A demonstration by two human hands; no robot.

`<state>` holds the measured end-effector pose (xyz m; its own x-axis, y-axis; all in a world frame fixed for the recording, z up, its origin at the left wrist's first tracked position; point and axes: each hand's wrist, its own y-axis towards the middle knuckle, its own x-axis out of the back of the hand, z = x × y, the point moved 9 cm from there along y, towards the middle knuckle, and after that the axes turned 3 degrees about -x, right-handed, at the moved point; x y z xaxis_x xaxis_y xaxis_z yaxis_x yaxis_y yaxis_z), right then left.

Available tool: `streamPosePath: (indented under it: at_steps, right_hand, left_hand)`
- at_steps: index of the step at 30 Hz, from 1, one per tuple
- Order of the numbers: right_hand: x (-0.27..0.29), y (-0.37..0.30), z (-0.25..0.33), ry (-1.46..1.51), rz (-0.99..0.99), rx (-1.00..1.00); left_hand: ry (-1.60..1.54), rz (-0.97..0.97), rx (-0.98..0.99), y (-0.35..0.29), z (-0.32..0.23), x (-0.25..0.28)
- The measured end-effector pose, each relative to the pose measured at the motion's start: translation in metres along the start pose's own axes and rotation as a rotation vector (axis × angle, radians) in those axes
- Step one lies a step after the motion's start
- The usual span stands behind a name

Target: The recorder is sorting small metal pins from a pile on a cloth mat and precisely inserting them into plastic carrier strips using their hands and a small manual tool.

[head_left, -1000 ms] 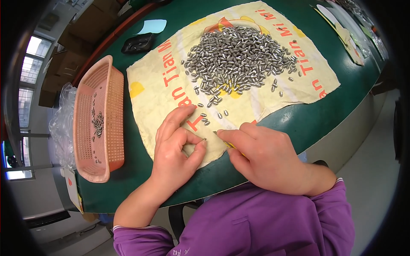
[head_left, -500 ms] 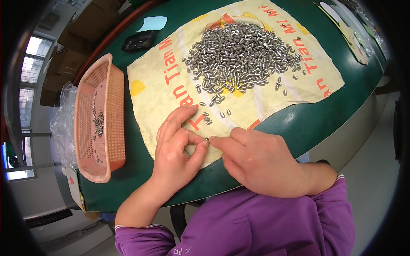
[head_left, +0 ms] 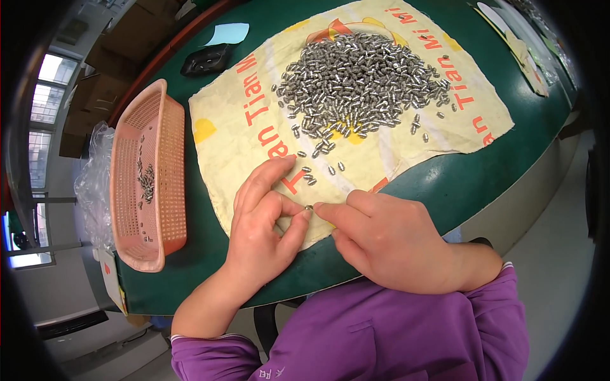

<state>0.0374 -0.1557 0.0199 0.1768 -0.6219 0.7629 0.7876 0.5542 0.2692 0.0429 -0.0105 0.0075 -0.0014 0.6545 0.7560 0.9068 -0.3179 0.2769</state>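
Between the thumb and index finger of my left hand [head_left: 262, 225], a small metal piece [head_left: 309, 207] is pinched, and its other fingers reach forward over the cloth. Just to its right is my right hand [head_left: 387, 238]; its index fingertip points at the piece, close beside it. The right thumb and other fingers curl under, so whatever they may hold is hidden. Beyond both hands a large heap of small silvery, ribbed, barrel-shaped metal parts [head_left: 356, 82] lies on a cream cloth [head_left: 219, 146] with orange lettering. Several loose parts [head_left: 310, 178] rest between the heap and my hands.
A pink plastic basket [head_left: 175, 209] stands left of the cloth, holding a small pile of metal parts [head_left: 147, 184]. Behind it are a dark tray-like object [head_left: 206, 61] and a light blue paper [head_left: 227, 34]. Clear plastic [head_left: 95, 184] bulges beside the basket. The tabletop [head_left: 473, 190] is green.
My right index fingertip has drawn back very slightly from the pinched piece. My left hand keeps its place and its pinch.
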Motion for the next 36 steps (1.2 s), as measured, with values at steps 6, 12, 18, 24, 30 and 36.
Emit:
streamPosePath:
  at_steps: [6, 12, 18, 24, 30, 36]
  right_hand:
    - [-0.004, 0.001, 0.003, -0.055, 0.038, 0.017]
    - [0.006, 0.003, -0.009, -0.137, -0.021, -0.021]
    - [0.004, 0.000, -0.002, -0.043, -0.014, 0.002]
    - [-0.002, 0.000, 0.002, -0.018, 0.045, 0.020]
    - [-0.003, 0.001, 0.004, -0.034, 0.073, 0.021]
    - [-0.001, 0.002, -0.001, -0.101, 0.027, -0.001]
  left_hand:
    - [0.012, -0.001, -0.015, 0.001, -0.002, 0.000]
    - [0.005, -0.007, -0.026, 0.001, -0.003, 0.001]
    - [0.004, -0.001, -0.003, -0.001, -0.001, 0.000]
    - [-0.005, -0.001, -0.001, 0.000, -0.001, -0.001]
    - [0.001, -0.007, -0.010, 0.000, 0.000, -0.001]
    - [0.002, -0.005, -0.007, 0.001, -0.002, 0.001]
